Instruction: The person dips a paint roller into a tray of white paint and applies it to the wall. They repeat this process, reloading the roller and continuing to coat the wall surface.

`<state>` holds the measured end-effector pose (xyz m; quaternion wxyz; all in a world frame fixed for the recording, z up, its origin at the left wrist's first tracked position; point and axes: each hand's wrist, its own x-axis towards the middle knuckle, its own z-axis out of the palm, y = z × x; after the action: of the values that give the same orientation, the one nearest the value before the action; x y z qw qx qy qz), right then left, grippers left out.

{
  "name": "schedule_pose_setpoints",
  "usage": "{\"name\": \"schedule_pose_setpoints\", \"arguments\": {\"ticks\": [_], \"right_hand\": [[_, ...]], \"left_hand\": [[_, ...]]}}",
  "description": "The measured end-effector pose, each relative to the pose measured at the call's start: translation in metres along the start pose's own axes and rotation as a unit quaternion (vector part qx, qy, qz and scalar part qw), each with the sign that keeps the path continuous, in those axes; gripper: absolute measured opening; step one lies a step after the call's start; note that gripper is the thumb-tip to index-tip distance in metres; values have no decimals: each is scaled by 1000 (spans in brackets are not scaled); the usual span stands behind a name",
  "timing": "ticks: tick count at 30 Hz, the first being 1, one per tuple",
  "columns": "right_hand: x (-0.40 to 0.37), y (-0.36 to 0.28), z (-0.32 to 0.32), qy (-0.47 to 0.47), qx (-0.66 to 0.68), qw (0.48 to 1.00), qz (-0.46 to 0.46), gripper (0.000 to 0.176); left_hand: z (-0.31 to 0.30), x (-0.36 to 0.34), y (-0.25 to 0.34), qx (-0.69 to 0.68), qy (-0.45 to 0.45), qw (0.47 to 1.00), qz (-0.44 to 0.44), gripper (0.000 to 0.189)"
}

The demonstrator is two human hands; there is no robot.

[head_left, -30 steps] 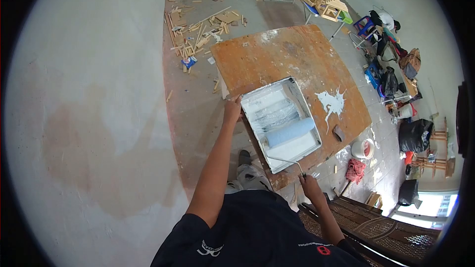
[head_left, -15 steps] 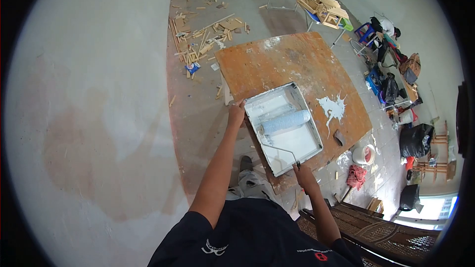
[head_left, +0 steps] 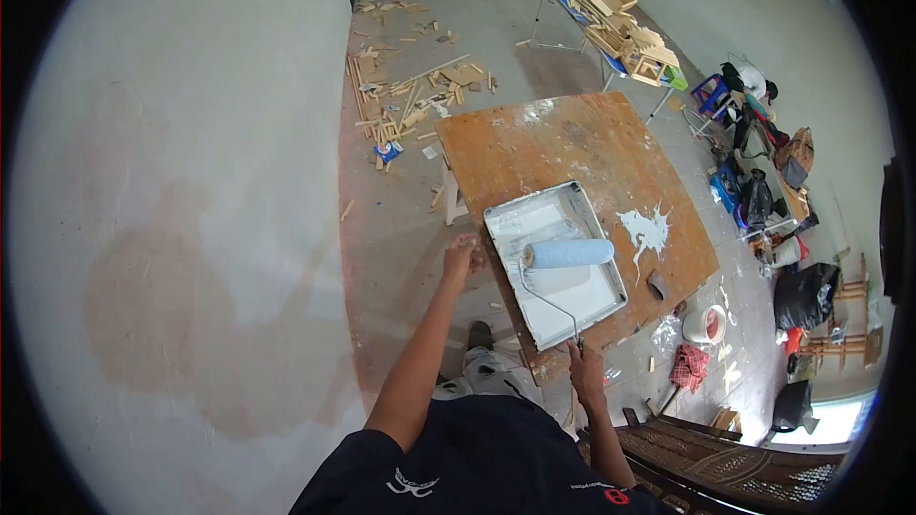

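Note:
My right hand [head_left: 586,369] is closed around the handle of a paint roller [head_left: 570,253]. The roller's blue-white sleeve lies across the paint tray [head_left: 618,301], over the white paint. This tray rests on a stained wooden board tabletop [head_left: 534,148]. Off the tray's left edge, my left hand [head_left: 464,257] is in the air with nothing in it, its fingers loosely bent and apart. A white paint splash [head_left: 645,231] marks the board to the right of the tray.
Wood scraps [head_left: 420,95] litter the floor at upper left. A folding table with wooden pieces [head_left: 630,43] stands beyond the board. At right are a white bucket [head_left: 704,324], a red checked cloth [head_left: 690,367] and black bags [head_left: 806,296]. A wall [head_left: 191,181] rises at left.
My left hand has let go of the tray's left edge and moved slightly away. The roller has shifted up and right relative to the tray. The camera view has shifted.

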<state>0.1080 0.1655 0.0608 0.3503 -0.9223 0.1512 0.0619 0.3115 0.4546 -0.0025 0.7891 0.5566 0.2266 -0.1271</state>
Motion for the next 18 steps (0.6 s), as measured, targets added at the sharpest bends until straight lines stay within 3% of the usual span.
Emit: {"name": "schedule_pose_setpoints", "arguments": {"ticks": [4,5,10,18], "right_hand": [[-4,-23,-6,-33,68,996,56,37],[-6,-31,-8,-56,140,985,88,37],[-5,-60,-16,-174,418,871,189,38],[9,-60,-16,-239,535,791,174,41]], "left_hand": [[-1,-20,-12,5,-26,1000,-7,28],[1,-24,-14,10,-31,999,-6,27],[11,-43,-13,33,-51,998,9,25],[8,-55,-20,49,-78,996,17,23]]}}
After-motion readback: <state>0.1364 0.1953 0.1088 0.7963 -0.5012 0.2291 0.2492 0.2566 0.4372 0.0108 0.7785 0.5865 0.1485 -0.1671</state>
